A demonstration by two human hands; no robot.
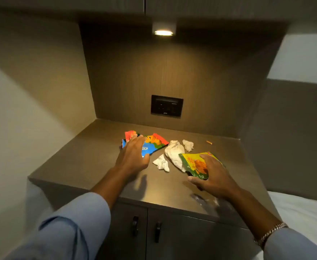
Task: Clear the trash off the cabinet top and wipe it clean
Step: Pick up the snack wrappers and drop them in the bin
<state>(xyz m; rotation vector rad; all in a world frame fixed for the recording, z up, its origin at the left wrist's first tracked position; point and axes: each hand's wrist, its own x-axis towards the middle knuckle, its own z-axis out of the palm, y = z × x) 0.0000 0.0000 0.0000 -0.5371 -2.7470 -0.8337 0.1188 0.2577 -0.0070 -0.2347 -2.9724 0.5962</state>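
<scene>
**Listener:** What fills the view, biggest thing first?

**Operator:** I see a brown cabinet top [90, 166] across the middle of the frame, set in a recessed niche under a small ceiling light [163, 32] at top centre. A dark socket panel [166, 106] sits on the back wall. Two cabinet doors with dark handles show at bottom centre.

**Listener:** Where is the trash?

**Operator:** All of it is on the cabinet top, clustered at centre. A blue, red and orange snack wrapper [155, 142] lies centre-left. A yellow and green snack bag [195, 163] lies centre-right. Between them is a large crumpled tissue [174, 153], with two smaller wads, one [188, 145] behind it and one [161, 163] in front. A tiny orange scrap [209, 142] sits apart, toward the right. It looks scattered where it was dropped, not sorted.

**Listener:** And my hands?

**Operator:** Both reach forward from the bottom corners, sleeves pushed back. The left hand [132, 156] hovers palm-down over the blue wrapper, fingers spread, gripping nothing. The right hand [213, 177] lies over the yellow bag, fingers spread wide and thumb out; whether it presses the bag I cannot tell. I judge both are placed to gather the pile inward.
</scene>
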